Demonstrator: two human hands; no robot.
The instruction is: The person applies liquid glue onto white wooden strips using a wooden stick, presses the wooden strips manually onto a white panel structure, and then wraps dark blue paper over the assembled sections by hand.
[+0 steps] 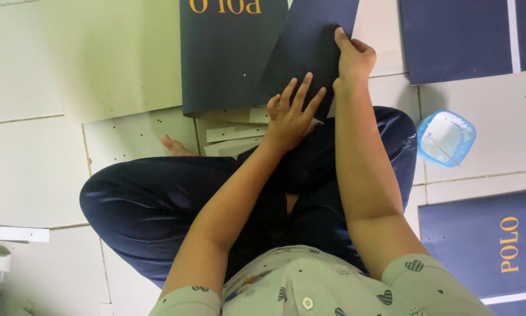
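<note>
**Hands on a dark sheet, seated on a tiled floor**

White floor tiles (28, 169) spread under a person sitting cross-legged in dark navy trousers (151, 205) and a pale patterned shirt (309, 287), seen from above.

Nearest the body, the left hand (291, 111) lies flat with its fingers spread and open, pressing down on the lower edge of a dark navy rectangular paper sheet (309, 47). Just under and to the left of that hand, narrow white card strips (233, 137) lie on the floor, and a bare foot (175, 146) shows beside them.

Beyond the left hand and just to its right, the right hand (353, 58) is closed in a pinch on the right edge of the same navy sheet, thumb on top. The sheet is tilted and overlaps a larger dark grey card panel with gold lettering (228, 58) on its left.

Right of the right hand, well apart from it, a pale blue translucent plastic tub holding white paste and a thin stick (445, 137) stands on the tiles. Further navy printed sheets (462, 35) lie beyond and below it. A large off-white board (110, 58) lies far to the left.
</note>
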